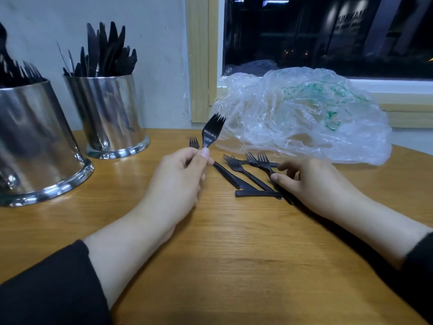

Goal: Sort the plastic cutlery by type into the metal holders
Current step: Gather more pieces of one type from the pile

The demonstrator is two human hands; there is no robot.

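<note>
The left hand (181, 174) pinched a black fork (210, 131) between thumb and fingers, tines up, with a second fork's tines (194, 143) showing just behind its knuckles. The right hand (311, 181) rested on the wooden table (234, 266), thumb and forefinger closing on the handle of one fork in the loose pile of forks and a knife (248, 174) lying between the two hands. Beyond the left hand, well to its left, stood the near metal holder (32, 146) with forks and the far metal holder (110, 118) with knives; a crumpled plastic bag (304, 113) lay beyond the right hand.
</note>
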